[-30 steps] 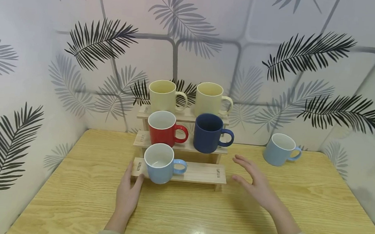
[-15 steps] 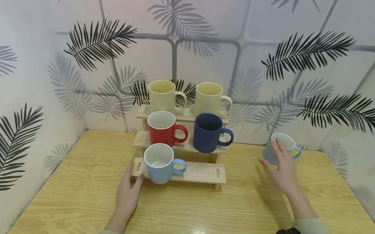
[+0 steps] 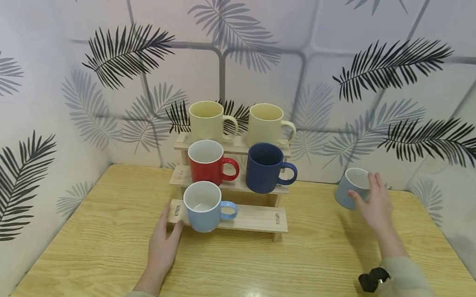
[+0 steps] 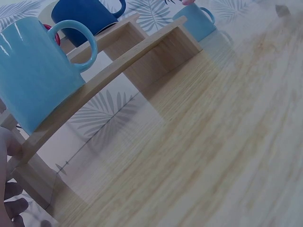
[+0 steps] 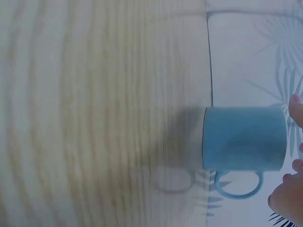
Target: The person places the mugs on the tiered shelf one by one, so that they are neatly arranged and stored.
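My left hand [image 3: 164, 247] holds the left end of the lowest board of a stepped wooden shelf [image 3: 253, 218], thumb at its front edge. On that board, just beside the hand, stands a light blue mug [image 3: 204, 218] with its handle to the right. At the far right of the table, my right hand [image 3: 376, 208] is at the handle side of a second light blue mug [image 3: 345, 193], covering its handle in the head view. That mug stands upright; in the right wrist view its handle [image 5: 239, 195] shows, and the fingertips are near its rim, not wrapped round it.
A red mug [image 3: 205, 167] and a dark blue mug [image 3: 263, 171] stand on the middle board. Two cream mugs, a left one [image 3: 206, 125] and a right one [image 3: 264, 128], stand on top. The patterned wall [image 3: 311, 70] rises behind the wooden table [image 3: 228, 269].
My right hand has moved right and back from beside the shelf to the far light blue mug, passing over its front to its handle side. The left hand has stayed at the shelf.
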Available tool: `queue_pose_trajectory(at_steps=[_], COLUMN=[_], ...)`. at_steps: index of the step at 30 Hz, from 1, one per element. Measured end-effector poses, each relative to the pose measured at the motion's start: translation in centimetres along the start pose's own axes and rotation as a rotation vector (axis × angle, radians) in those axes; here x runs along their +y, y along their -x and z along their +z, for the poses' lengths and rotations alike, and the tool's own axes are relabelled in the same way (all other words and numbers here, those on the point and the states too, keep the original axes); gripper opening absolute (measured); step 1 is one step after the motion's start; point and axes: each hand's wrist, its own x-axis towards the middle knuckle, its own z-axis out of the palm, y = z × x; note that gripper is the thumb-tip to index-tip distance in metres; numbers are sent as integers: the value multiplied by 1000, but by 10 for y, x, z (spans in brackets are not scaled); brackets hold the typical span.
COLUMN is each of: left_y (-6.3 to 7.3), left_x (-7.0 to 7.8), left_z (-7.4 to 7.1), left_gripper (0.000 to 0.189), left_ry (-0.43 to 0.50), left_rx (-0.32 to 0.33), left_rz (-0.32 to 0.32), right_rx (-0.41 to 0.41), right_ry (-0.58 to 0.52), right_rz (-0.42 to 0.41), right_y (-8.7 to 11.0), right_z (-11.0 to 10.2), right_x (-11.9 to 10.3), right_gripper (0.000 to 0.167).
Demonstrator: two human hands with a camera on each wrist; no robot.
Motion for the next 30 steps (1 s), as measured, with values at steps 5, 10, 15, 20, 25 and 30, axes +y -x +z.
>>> queue_pose_trajectory(at_steps=[5, 10, 15, 20, 25, 30], left_y=[-1, -1, -1, 0, 0, 0], left_x=[0, -1, -1, -1, -2, -1], left_z=[0, -1, -1, 0, 0, 0], left_gripper=[64, 65, 65, 65, 65, 64], left_ry=[1, -1, -6, -11, -21, -22], left_rx=[5, 6, 14, 15, 26, 30], left_rz=[5, 7, 1, -7, -2, 2], right_rx=[-7, -18, -47, -76, -71, -61], right_ry=[-66, -124, -140, -143, -113, -107], right_rz=[56, 83, 79, 93, 64, 43], right_y=[-5, -7, -9, -9, -12, -13], right_z=[-3, -3, -4, -6, -7, -9], right_x=[13, 24, 34, 43, 50, 50], right_gripper=[69, 62, 64, 68, 65, 63])
